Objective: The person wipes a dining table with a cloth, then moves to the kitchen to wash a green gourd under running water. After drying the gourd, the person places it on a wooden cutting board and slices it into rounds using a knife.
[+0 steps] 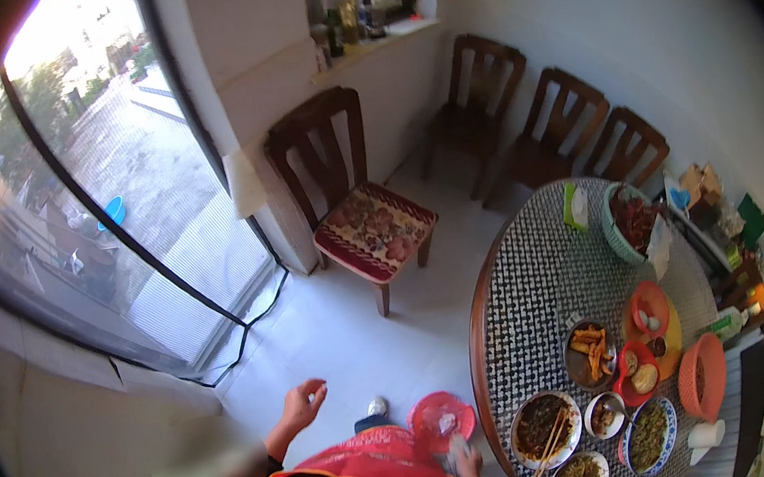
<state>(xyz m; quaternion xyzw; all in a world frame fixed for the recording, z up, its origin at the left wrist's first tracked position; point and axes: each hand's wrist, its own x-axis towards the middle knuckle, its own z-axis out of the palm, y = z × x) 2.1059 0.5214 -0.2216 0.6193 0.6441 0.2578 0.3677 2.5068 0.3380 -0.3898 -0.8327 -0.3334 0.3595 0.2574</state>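
Note:
My left hand [301, 404] hangs in the air over the tiled floor, its fingers loosely bent with nothing seen in them. My right hand [474, 472] is low beside the table's edge, around a crumpled grey cloth [457, 452], which is blurred. Just beyond the cloth, a red plastic basin [420, 420] stands on the floor with something whitish in it. A red apron [366, 455] with an orange border covers my front, and one shoe [377, 406] shows past it.
To my right is a round table [524, 292] with a patterned cover, several dishes and chopsticks [549, 443]. A chair with a floral cushion [377, 228] stands ahead; several wooden chairs [556, 113] line the wall. At left hangs a mesh door screen [163, 265].

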